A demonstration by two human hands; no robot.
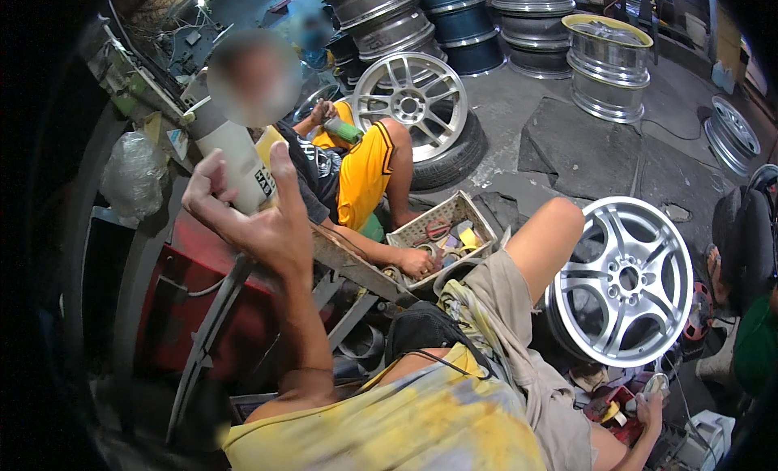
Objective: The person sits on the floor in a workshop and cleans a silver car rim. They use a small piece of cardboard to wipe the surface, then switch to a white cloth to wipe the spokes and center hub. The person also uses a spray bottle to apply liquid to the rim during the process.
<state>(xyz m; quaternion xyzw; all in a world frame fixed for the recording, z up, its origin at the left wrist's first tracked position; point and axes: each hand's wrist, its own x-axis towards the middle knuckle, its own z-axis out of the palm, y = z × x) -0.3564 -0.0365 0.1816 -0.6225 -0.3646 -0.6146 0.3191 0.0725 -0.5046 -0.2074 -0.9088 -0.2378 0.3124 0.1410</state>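
Observation:
My left hand (263, 224) is raised at the left, thumb up and fingers bent. Thumb and fingers lie on either side of a whitish plastic bottle (231, 151) with dark print and a narrow spout; its lower end is partly hidden by the hand. Low at the right, my right hand (648, 410) is closed on a pale, ring-like object (657, 385), too small to make out further. Beneath that hand is a red bin (624, 430) with a yellow item inside. A silver alloy wheel rim (628, 281) stands tilted beyond my right knee.
Across from me sits a person in yellow shorts (365, 175), one hand on a green cylinder (344, 131), the other in a white basket (454, 208) of small items. Another rim (409, 106) leans by a tire (450, 159). Stacked rims (609, 74) stand behind; a red cabinet (194, 293) is left.

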